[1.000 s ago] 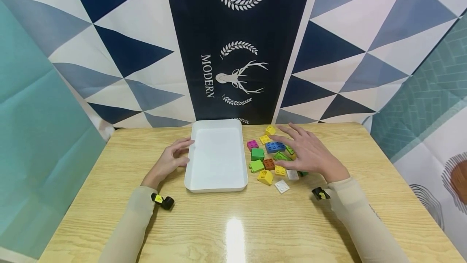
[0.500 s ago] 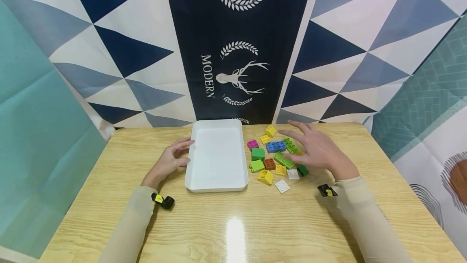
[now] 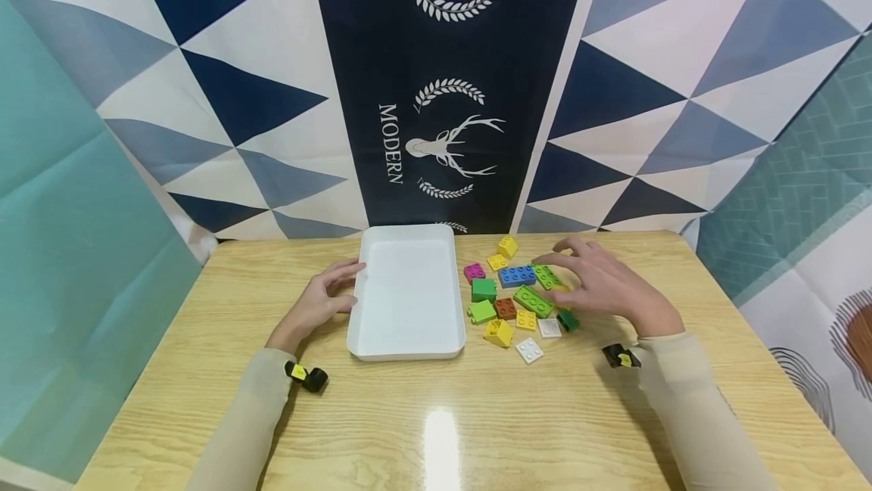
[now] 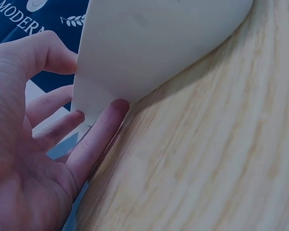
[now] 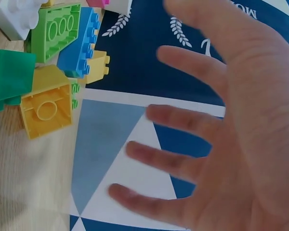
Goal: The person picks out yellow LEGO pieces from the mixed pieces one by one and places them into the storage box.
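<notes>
My left hand (image 3: 316, 302) lies at the left side of a white rectangular tray (image 3: 353, 324), its fingers touching the wall. In the left wrist view the fingertips meet the outer wall of the tray (image 4: 149, 43). My right hand (image 3: 602, 283) hovers at the right edge of a group of toy building bricks, fingers spread and holding nothing. Nearest to it are a light green brick (image 3: 546, 276), a longer green brick (image 3: 534, 300) and a yellow brick (image 5: 45, 108), partly hidden by the hand in the head view. A blue brick (image 3: 517, 275) lies just left.
Magenta (image 3: 474, 271), green (image 3: 484, 289), brown (image 3: 505, 308), yellow (image 3: 499, 333) and white (image 3: 530, 350) bricks lie loose right of the tray on the wooden table (image 3: 381, 415). A patterned cloth (image 3: 443, 60) hangs along the table's back edge.
My right hand has drawn back to the right from above the bricks, uncovering several of them, and its fingers bend a little more. The left hand and tray stay put.
</notes>
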Tool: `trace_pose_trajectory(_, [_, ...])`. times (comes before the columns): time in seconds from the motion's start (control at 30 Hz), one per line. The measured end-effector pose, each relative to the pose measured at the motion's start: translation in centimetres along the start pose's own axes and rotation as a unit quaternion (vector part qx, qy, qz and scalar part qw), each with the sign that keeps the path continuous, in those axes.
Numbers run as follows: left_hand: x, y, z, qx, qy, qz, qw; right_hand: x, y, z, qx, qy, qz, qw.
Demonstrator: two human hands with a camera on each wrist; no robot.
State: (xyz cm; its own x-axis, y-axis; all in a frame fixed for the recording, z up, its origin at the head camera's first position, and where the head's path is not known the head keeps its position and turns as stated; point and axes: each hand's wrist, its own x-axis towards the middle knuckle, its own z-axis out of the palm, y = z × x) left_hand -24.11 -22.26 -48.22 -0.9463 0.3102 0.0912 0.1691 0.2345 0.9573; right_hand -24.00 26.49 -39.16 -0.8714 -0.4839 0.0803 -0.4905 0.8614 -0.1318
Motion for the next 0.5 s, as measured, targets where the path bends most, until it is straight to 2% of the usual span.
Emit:
trace_pose_trajectory(0.1, [-0.04, -0.12, -0.06, -0.001, 0.0, 0.009, 1.0, 0.01, 0.11, 0.11, 0.012, -0.008, -0.002, 1.0])
trace_pose_trajectory(0.5, [-0.04, 0.06, -0.11, 0.007, 0.001, 0.003, 1.0, 0.01, 0.74, 0.87, 0.029, -0.045, -0.015, 0.998])
